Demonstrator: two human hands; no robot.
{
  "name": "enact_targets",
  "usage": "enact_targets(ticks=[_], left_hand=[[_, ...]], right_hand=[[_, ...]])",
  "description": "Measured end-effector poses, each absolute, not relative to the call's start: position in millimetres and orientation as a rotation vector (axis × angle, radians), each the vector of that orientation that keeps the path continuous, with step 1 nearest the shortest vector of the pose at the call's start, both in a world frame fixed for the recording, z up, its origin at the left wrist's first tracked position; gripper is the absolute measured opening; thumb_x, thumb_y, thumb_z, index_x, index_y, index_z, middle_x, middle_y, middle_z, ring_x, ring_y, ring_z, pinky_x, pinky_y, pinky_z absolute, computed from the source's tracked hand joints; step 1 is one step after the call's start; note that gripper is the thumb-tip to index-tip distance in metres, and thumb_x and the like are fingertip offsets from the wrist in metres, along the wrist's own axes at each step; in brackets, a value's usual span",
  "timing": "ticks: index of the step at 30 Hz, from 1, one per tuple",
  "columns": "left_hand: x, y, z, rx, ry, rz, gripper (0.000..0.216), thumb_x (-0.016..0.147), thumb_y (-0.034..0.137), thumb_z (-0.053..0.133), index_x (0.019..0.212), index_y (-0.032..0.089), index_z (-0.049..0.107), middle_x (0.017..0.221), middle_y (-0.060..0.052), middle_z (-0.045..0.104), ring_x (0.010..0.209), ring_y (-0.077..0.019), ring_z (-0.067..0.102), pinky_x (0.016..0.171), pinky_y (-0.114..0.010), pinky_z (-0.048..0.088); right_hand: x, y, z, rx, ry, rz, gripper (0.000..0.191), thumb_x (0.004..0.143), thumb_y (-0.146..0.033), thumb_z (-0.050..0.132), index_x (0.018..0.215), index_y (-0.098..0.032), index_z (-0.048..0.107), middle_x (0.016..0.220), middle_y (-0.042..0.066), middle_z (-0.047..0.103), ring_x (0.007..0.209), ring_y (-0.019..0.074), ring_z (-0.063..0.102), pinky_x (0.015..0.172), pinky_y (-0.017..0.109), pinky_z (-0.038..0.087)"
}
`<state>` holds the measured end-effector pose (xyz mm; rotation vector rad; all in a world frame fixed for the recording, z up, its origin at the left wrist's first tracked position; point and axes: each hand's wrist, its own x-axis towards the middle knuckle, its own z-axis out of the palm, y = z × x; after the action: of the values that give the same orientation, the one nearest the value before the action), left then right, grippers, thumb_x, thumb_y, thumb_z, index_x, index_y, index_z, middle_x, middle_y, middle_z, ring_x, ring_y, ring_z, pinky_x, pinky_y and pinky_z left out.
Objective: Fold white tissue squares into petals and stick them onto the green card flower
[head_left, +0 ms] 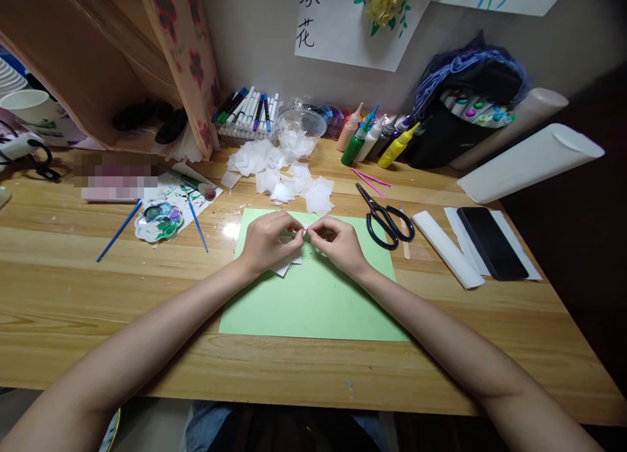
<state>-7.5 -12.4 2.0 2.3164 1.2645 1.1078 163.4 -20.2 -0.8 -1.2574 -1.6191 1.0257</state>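
Both of my hands meet over the upper part of a light green paper sheet [313, 295] lying on the wooden desk [98, 321]. My left hand [268, 240] and my right hand [337, 242] pinch the same small piece of white tissue paper [289, 264] between their fingertips; part of it hangs under my left palm. Just beyond the sheet lies a loose pile of white tissue squares [284, 174]. A clear plastic bowl [300, 130] holding more tissue stands behind the pile.
Black scissors [386, 220] and a wooden stick lie right of the sheet, then folded white paper and a black phone [490, 242]. Paint bottles [375, 142], markers [247, 109] and a pen bag line the wall. A paint palette [159, 220] and blue brushes sit left.
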Motion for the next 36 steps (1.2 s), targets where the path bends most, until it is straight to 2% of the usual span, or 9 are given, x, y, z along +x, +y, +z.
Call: enact_targets(ticks=[12, 20, 28, 36], left_hand=[[-8.7, -12.1, 0.7, 2.319, 1.238, 1.115, 0.007, 0.078, 0.021, 0.06, 0.074, 0.018, 0.064, 0.072, -0.001, 0.068, 0.067, -0.0131, 0.06, 0.062, -0.025, 0.044], [-8.8, -12.2, 1.7, 2.316, 1.229, 1.128, 0.007, 0.078, 0.02, 0.06, 0.073, 0.018, 0.063, 0.071, -0.001, 0.067, 0.066, -0.0127, 0.059, 0.062, -0.025, 0.043], [-8.4, -12.4, 4.4, 2.231, 1.274, 1.126, 0.007, 0.079, 0.021, 0.059, 0.073, 0.017, 0.061, 0.072, -0.001, 0.066, 0.069, -0.0131, 0.059, 0.062, -0.024, 0.044], [-7.5, -13.3, 5.3, 2.215, 1.131, 1.109, 0.01, 0.082, 0.024, 0.059, 0.081, 0.018, 0.067, 0.078, -0.003, 0.07, 0.071, -0.0133, 0.063, 0.067, -0.026, 0.048]], right_hand=[[164.3, -18.6, 0.3, -1.259, -1.553, 1.119, 0.017, 0.073, -0.032, 0.066, 0.074, -0.015, 0.065, 0.069, 0.003, 0.063, 0.057, 0.0104, 0.05, 0.05, 0.024, 0.039], [165.4, -18.0, 0.6, -1.249, -1.529, 1.186, 0.015, 0.073, -0.03, 0.067, 0.074, -0.015, 0.065, 0.067, 0.001, 0.061, 0.055, 0.0092, 0.048, 0.051, 0.024, 0.038], [165.6, -16.7, 1.9, -1.237, -1.456, 1.231, 0.023, 0.072, -0.037, 0.069, 0.072, -0.015, 0.061, 0.064, -0.001, 0.058, 0.053, 0.0091, 0.048, 0.05, 0.024, 0.039], [163.3, -22.1, 2.1, -1.214, -1.635, 1.052, 0.011, 0.077, -0.028, 0.063, 0.073, -0.017, 0.065, 0.074, 0.002, 0.062, 0.064, 0.0118, 0.053, 0.056, 0.025, 0.041]])
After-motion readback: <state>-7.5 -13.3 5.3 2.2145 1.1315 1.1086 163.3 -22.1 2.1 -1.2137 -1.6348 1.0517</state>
